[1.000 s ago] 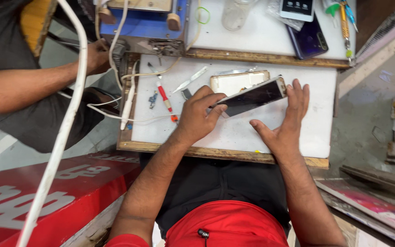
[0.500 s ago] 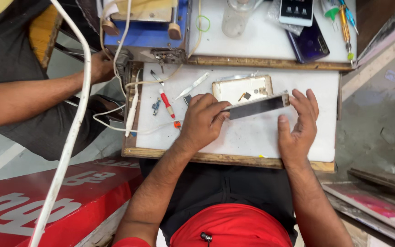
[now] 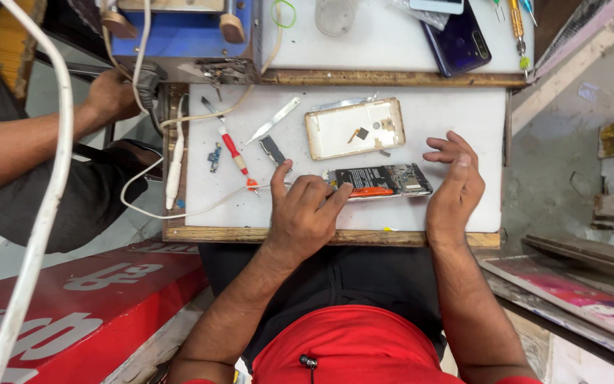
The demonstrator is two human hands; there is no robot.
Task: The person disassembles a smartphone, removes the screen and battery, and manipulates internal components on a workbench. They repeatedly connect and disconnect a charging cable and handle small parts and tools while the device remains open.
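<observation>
Opened phone (image 3: 383, 181) flat on white board (image 3: 463, 114), left hand (image 3: 305, 213) fingers curled, pinching its left end, right hand (image 3: 456, 186) loosely open against its right end, back cover (image 3: 353, 128) just behind.

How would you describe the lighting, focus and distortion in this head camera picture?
Head view: soft, even light, faint shadows under both hands; the left hand, right hand and opened phone on the white board are sharp; the white cable at the left edge looks bowed, possibly wide-lens distortion.
</observation>
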